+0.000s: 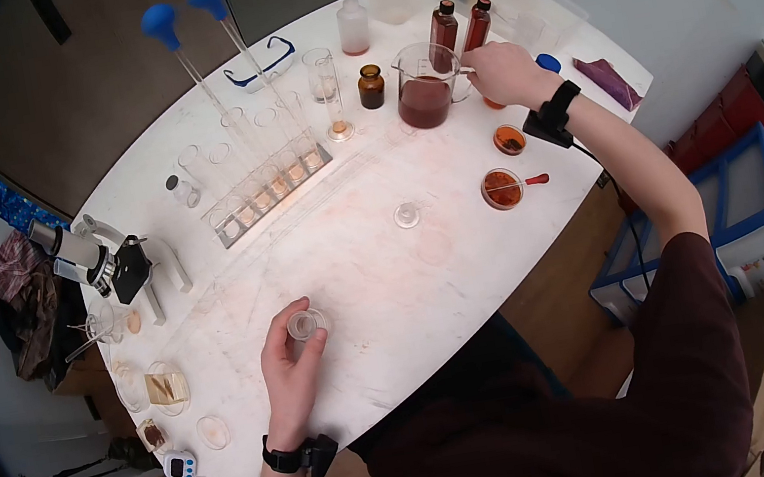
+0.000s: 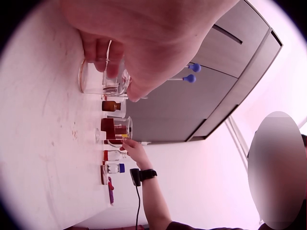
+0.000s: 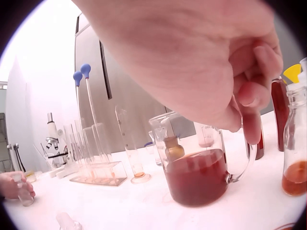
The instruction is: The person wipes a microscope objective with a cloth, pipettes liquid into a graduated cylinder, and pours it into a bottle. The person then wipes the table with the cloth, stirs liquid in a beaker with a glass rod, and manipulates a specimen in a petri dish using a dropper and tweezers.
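Observation:
My left hand holds a small clear glass bottle near the front of the table, fingers and thumb around its sides. In the left wrist view its glass wall shows below the fingers. A clear glass stopper lies on the table to its right. At the back right, my right hand grips the handle of a glass measuring jug. Dark red liquid fills about half of the jug, which stands upright on the table.
A test tube rack, pipettes with blue bulbs and a microscope stand to the left. Around the jug are a brown bottle, red bottles and a wash bottle. An orange dish sits near the right edge.

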The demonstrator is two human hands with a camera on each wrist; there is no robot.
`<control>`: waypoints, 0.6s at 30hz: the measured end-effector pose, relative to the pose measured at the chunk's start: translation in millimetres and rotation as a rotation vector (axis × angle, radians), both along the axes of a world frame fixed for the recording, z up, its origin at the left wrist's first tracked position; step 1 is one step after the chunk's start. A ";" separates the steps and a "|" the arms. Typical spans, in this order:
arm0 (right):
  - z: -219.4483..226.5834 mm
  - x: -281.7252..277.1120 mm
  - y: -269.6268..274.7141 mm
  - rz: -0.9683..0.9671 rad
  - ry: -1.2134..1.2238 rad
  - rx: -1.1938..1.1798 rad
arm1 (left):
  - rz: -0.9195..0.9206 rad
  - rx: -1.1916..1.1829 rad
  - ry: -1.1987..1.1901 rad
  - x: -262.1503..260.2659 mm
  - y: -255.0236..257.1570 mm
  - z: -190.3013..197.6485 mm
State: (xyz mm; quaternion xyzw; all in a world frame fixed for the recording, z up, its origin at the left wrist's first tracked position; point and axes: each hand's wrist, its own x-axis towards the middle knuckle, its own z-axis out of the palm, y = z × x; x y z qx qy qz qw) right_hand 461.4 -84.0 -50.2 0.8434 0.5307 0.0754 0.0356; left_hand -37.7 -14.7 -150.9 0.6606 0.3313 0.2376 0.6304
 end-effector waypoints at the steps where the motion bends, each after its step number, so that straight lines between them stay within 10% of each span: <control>1: 1.8 3.5 6.0 -0.049 0.023 -0.048 | 0.004 0.012 0.005 0.5 -0.3 0.1; 18: 9.7 10.5 17.2 -0.091 0.046 -0.143 | -0.003 0.150 0.087 5.7 -2.7 -1.6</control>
